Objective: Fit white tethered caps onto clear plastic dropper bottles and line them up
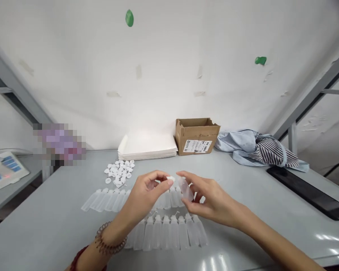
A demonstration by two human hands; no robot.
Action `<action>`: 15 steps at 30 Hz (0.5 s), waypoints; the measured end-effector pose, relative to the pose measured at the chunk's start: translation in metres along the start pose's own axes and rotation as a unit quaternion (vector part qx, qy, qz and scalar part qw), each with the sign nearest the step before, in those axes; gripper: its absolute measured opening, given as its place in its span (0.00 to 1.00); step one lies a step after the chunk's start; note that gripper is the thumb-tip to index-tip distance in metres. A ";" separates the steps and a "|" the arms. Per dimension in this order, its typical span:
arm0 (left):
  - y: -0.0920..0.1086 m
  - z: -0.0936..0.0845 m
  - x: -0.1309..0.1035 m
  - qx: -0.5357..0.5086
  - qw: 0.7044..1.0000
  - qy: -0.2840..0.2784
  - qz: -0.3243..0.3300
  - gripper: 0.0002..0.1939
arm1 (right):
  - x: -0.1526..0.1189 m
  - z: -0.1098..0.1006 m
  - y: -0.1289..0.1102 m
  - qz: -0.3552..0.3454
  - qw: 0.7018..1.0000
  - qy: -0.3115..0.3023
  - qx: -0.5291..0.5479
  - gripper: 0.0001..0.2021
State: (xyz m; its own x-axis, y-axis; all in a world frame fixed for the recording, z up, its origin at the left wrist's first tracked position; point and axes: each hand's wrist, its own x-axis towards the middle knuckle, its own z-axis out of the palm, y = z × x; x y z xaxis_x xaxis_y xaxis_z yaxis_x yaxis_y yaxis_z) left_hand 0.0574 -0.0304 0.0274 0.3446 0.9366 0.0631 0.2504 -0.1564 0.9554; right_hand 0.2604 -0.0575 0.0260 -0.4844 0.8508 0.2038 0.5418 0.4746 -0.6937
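Observation:
Between thumb and fingers, my left hand point(152, 188) pinches a small white cap point(171, 178). My right hand point(206, 192) is wrapped around a translucent plastic bottle point(186, 190), tilted with its top toward the cap. The two hands are close together over the table, and whether cap and bottle touch I cannot tell. Under my hands lie a near row of similar bottles point(166, 233) and a farther row of bottles point(109, 200), partly hidden by my left hand and forearm. A pile of loose white caps point(120, 171) lies beyond the farther row, to the left.
Along the wall stand a stack of white sheets point(148, 146) and an open cardboard box point(197, 135). Bunched cloth point(257, 148) and a long black object point(307, 192) lie on the right of the grey table point(45, 218). A white device point(8, 169) sits at far left.

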 end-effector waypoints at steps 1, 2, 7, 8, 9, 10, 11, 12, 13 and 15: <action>0.000 -0.001 0.000 -0.036 0.999 0.016 -0.004 0.11 | 0.005 0.003 -0.002 -0.021 0.999 0.018 -0.020 0.24; 0.000 -0.002 0.000 -0.070 0.997 0.028 -0.005 0.10 | 0.010 0.006 -0.004 -0.043 0.998 0.033 -0.035 0.21; -0.002 -0.007 -0.001 -0.172 0.985 0.025 -0.012 0.11 | 0.025 0.017 -0.009 -0.081 0.995 0.042 -0.033 0.15; -0.002 -0.006 -0.002 -0.182 0.983 0.021 -0.016 0.11 | 0.025 0.020 -0.009 -0.078 0.995 0.046 -0.028 0.14; -0.002 -0.005 -0.003 -0.187 0.982 0.018 -0.020 0.11 | 0.025 0.022 -0.008 -0.076 0.996 0.050 -0.025 0.14; -0.001 -0.004 -0.003 -0.188 0.982 0.016 -0.024 0.11 | 0.024 0.025 -0.007 -0.072 0.996 0.054 -0.024 0.13; -0.001 -0.002 -0.004 -0.184 0.983 0.016 -0.027 0.11 | 0.023 0.028 -0.005 -0.066 0.996 0.055 -0.025 0.12; -0.001 -0.001 -0.004 -0.176 0.984 0.016 -0.028 0.11 | 0.021 0.030 -0.003 -0.057 0.997 0.053 -0.028 0.12; -0.002 0.000 -0.005 -0.166 0.986 0.015 -0.026 0.11 | 0.019 0.032 -0.001 -0.047 0.997 0.048 -0.034 0.13; -0.002 0.001 -0.005 -0.140 0.990 0.008 -0.016 0.10 | 0.015 0.035 0.003 -0.030 0.997 0.038 -0.052 0.14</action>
State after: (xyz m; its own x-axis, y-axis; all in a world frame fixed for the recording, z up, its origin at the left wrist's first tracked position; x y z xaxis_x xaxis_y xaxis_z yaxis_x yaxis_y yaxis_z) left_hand 0.0561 -0.0348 0.0246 0.3250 0.9451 0.0335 -0.0005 -0.0353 0.9994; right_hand 0.2307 -0.0513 0.0022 -0.4659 0.8333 0.2975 0.5837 0.5422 -0.6045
